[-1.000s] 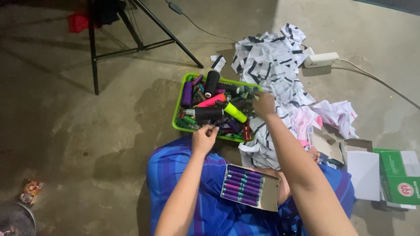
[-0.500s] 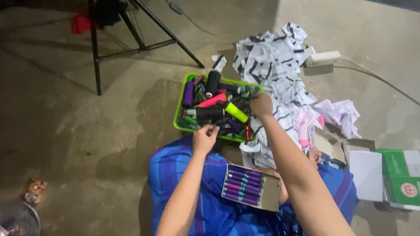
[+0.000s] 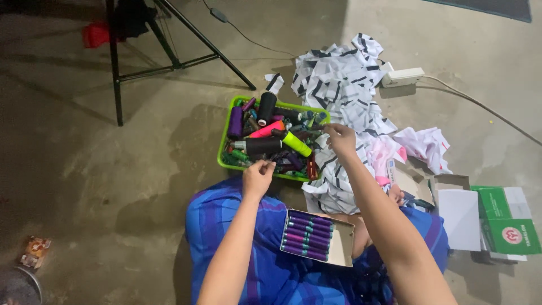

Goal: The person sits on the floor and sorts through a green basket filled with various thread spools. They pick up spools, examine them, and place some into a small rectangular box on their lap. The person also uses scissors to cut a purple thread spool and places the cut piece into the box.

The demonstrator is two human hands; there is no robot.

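The right hand (image 3: pixel 340 137) has slid from the middle of the green basket (image 3: pixel 227 137) to its right edge, fingers pinched on something too small to tell; the left hand (image 3: pixel 257 176), loosely curled, hovers at the near rim, centre frame, above the box of purple spools (image 3: pixel 307 235)

Both forearms run out of the bottom edge, and whatever the curled left hand (image 3: pixel 258 178) pinches at the rim of the green plastic basket (image 3: pixel 226 148) is too small to make out. The right hand (image 3: pixel 340 138) covers part of the basket's far corner. A black metal tripod stand (image 3: pixel 116 68) is cut off at the top edge, a round grey object (image 3: pixel 17 287) at the bottom-left corner.
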